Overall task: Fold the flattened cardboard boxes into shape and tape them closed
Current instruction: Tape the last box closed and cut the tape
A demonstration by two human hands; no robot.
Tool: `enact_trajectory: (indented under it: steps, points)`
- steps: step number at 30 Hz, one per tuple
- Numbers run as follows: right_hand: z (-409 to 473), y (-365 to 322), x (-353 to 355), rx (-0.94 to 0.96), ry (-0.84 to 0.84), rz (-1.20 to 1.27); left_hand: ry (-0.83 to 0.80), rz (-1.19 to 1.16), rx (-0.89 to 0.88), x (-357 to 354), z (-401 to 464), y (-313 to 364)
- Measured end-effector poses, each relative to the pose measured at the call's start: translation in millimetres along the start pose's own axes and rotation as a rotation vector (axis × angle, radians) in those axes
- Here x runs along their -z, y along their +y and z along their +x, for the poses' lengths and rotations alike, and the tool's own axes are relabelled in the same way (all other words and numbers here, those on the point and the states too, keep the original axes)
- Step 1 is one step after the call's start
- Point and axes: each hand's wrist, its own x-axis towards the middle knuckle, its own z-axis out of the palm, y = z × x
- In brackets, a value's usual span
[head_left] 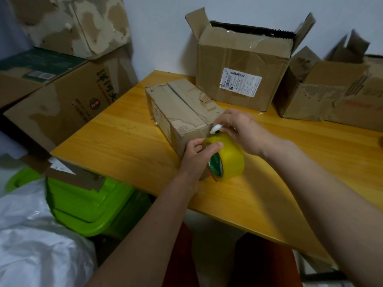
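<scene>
One small box point(182, 108) lies folded into shape on the yellow table point(128, 146), its top flaps down and a seam running along the top, so the forming step looks done for this one. The left hand point(196, 154) grips the yellow tape roll point(226, 157) at the box's near end, thumb over the rim. The right hand point(234, 127) pinches a small white cutter point(216, 129) just above the roll, seemingly about to cut the strip. Behind, the labelled box point(240, 79) and a torn box point(331, 94) stand upright with flaps open, apparently awaiting closing and taping.
</scene>
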Motion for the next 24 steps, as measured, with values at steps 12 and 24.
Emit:
enact_trajectory:
  steps: [12,24]
  points:
    - [-38,63,-8,-0.52,0.057,0.041,-0.022,-0.056,-0.048,2,3,-1]
    - [2,-2,-11,-0.759,-0.065,0.704,-0.051,-0.046,-0.02,3,-1,4]
